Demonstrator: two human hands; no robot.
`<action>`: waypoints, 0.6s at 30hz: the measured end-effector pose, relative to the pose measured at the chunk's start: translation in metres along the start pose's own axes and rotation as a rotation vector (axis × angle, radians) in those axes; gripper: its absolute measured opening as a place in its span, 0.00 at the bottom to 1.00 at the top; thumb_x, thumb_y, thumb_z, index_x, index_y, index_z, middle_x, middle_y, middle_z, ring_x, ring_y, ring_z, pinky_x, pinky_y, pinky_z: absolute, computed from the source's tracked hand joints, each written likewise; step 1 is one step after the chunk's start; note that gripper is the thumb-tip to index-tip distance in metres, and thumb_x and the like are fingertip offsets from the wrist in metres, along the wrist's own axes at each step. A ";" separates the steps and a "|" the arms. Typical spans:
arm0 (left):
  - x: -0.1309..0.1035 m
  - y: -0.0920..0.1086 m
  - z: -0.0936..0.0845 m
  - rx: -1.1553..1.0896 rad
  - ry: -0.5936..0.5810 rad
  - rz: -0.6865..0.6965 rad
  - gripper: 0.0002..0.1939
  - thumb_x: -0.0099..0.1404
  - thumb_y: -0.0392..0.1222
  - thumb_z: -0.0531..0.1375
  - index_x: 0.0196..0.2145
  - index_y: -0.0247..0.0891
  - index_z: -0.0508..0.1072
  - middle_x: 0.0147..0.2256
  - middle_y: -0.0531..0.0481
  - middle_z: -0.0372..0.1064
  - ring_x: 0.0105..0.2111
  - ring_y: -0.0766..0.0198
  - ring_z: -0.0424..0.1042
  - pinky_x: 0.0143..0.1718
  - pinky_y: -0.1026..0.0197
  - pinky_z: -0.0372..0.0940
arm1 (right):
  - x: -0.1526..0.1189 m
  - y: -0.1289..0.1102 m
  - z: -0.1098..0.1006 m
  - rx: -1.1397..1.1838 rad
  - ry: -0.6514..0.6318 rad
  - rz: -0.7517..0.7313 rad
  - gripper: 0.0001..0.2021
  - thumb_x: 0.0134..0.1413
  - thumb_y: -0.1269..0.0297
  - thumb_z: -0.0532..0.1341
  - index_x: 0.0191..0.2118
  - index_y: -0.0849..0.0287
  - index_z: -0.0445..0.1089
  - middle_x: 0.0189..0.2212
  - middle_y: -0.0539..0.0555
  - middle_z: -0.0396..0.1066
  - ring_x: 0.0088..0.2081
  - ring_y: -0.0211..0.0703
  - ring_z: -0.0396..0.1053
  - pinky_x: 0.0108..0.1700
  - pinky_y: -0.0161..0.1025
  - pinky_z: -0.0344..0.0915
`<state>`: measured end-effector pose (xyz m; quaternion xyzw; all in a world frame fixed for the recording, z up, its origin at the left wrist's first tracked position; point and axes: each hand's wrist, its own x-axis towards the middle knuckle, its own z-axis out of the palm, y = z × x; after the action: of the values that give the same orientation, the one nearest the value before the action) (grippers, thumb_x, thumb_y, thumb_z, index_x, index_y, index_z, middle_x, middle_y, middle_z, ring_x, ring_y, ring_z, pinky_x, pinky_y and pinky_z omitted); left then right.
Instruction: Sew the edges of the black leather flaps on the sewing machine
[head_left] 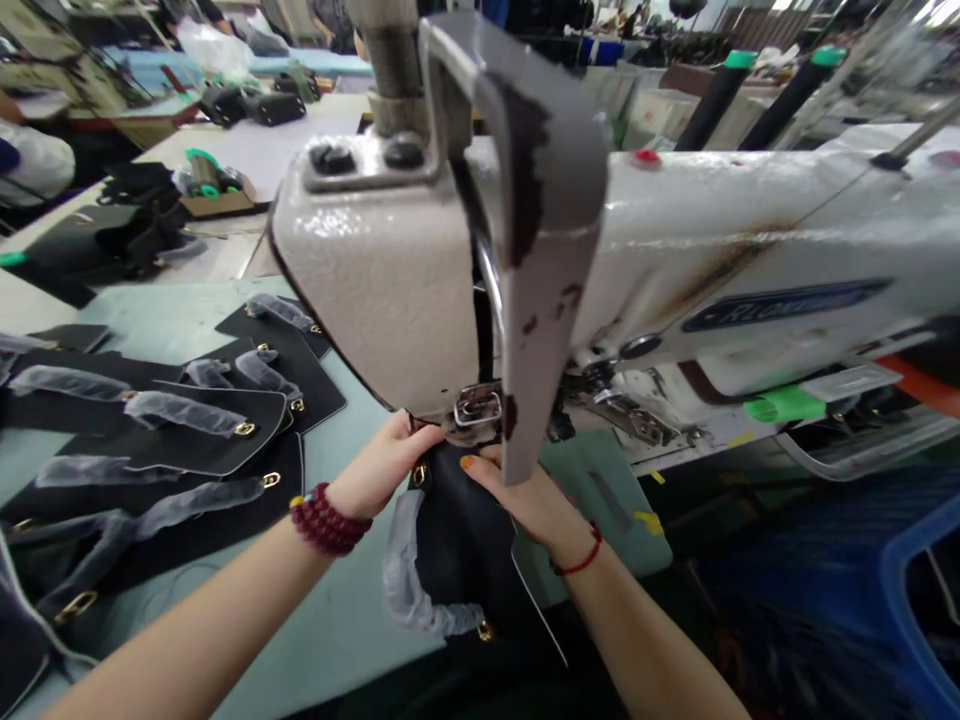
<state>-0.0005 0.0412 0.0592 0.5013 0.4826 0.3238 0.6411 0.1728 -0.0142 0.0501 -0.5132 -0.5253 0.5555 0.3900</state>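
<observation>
A black panel [469, 560] with a plastic-wrapped handle [405, 570] and gold buckles lies under the head of a white sewing machine [375, 290]. My left hand [390, 455], with dark red beads at the wrist, pinches the panel's upper left edge beside the needle area. On the panel's right side rests my right hand [521, 490], a red cord at its wrist. Its thumb lies on the black surface, and its other fingers are partly hidden behind the machine's grey guard [551, 250]. The needle itself is hidden.
Several black panels with wrapped handles [199, 410] lie on the green surface [322, 600] at the left. A small box of thread spools [217, 200] stands behind them. At the lower right is a blue crate [810, 590]. People are visible in the background.
</observation>
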 end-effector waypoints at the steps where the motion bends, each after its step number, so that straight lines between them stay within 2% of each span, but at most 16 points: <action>1: -0.003 -0.005 -0.003 0.030 0.030 0.031 0.15 0.59 0.49 0.64 0.39 0.38 0.81 0.41 0.43 0.79 0.48 0.47 0.75 0.53 0.50 0.68 | -0.005 -0.003 -0.003 -0.029 -0.021 -0.009 0.21 0.58 0.59 0.60 0.18 0.58 0.55 0.17 0.46 0.53 0.23 0.34 0.53 0.24 0.32 0.46; 3: -0.015 -0.022 -0.011 0.107 0.188 0.111 0.17 0.63 0.49 0.60 0.45 0.39 0.79 0.49 0.42 0.76 0.55 0.47 0.70 0.60 0.48 0.62 | -0.016 -0.005 -0.009 -0.085 -0.090 -0.014 0.21 0.60 0.61 0.58 0.19 0.58 0.51 0.19 0.46 0.48 0.23 0.33 0.48 0.24 0.33 0.43; 5: -0.038 -0.046 -0.019 0.204 0.372 0.198 0.20 0.66 0.48 0.57 0.53 0.41 0.74 0.58 0.43 0.69 0.60 0.48 0.65 0.65 0.46 0.55 | -0.028 -0.004 -0.014 -0.123 -0.160 0.003 0.21 0.62 0.62 0.56 0.20 0.58 0.48 0.20 0.46 0.46 0.23 0.33 0.46 0.25 0.34 0.42; 6: -0.051 -0.059 -0.021 0.245 0.411 0.235 0.22 0.67 0.47 0.57 0.57 0.43 0.71 0.61 0.44 0.65 0.62 0.49 0.63 0.67 0.46 0.53 | -0.033 -0.001 -0.016 -0.128 -0.183 0.017 0.22 0.63 0.62 0.55 0.20 0.58 0.48 0.20 0.46 0.45 0.23 0.33 0.46 0.25 0.34 0.42; 7: -0.064 -0.072 -0.022 0.326 0.405 0.282 0.24 0.67 0.46 0.58 0.61 0.45 0.67 0.64 0.45 0.61 0.63 0.50 0.61 0.67 0.46 0.52 | -0.038 0.002 -0.017 -0.120 -0.196 0.034 0.22 0.64 0.60 0.55 0.20 0.58 0.48 0.20 0.46 0.45 0.23 0.33 0.46 0.26 0.34 0.42; 9: -0.085 -0.092 -0.017 0.421 0.298 0.313 0.29 0.66 0.45 0.61 0.64 0.49 0.62 0.68 0.46 0.54 0.67 0.50 0.55 0.69 0.47 0.50 | -0.046 0.011 -0.016 -0.058 -0.201 0.069 0.23 0.65 0.56 0.55 0.21 0.58 0.49 0.20 0.46 0.46 0.23 0.33 0.47 0.25 0.34 0.44; 11: -0.093 -0.100 -0.007 0.376 0.219 0.307 0.35 0.64 0.51 0.63 0.66 0.48 0.59 0.69 0.44 0.53 0.68 0.46 0.53 0.69 0.46 0.52 | -0.050 0.020 -0.013 0.039 -0.192 0.111 0.23 0.65 0.51 0.55 0.22 0.58 0.54 0.20 0.46 0.49 0.23 0.33 0.50 0.25 0.33 0.46; 14: -0.081 -0.091 0.013 0.175 0.189 0.238 0.38 0.62 0.59 0.62 0.65 0.40 0.62 0.65 0.38 0.60 0.65 0.41 0.59 0.67 0.43 0.56 | -0.053 0.029 -0.008 0.098 -0.169 0.107 0.22 0.64 0.48 0.57 0.25 0.60 0.60 0.22 0.47 0.55 0.24 0.34 0.53 0.25 0.32 0.48; 16: -0.069 -0.080 0.020 0.071 0.156 0.146 0.34 0.65 0.57 0.61 0.63 0.38 0.65 0.62 0.38 0.65 0.64 0.42 0.62 0.67 0.43 0.56 | -0.055 0.032 -0.006 0.061 -0.147 0.064 0.22 0.65 0.49 0.57 0.26 0.61 0.62 0.23 0.48 0.56 0.26 0.33 0.53 0.26 0.32 0.48; 18: -0.062 -0.075 0.021 0.014 0.109 0.129 0.28 0.67 0.53 0.59 0.61 0.40 0.67 0.61 0.40 0.66 0.64 0.45 0.61 0.68 0.43 0.54 | -0.056 0.032 -0.005 0.040 -0.136 0.041 0.22 0.65 0.50 0.57 0.26 0.62 0.62 0.24 0.48 0.57 0.26 0.33 0.53 0.26 0.32 0.48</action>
<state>-0.0059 -0.0437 0.0062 0.5175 0.4856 0.3877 0.5883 0.1907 -0.0723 0.0279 -0.4770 -0.5289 0.6074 0.3519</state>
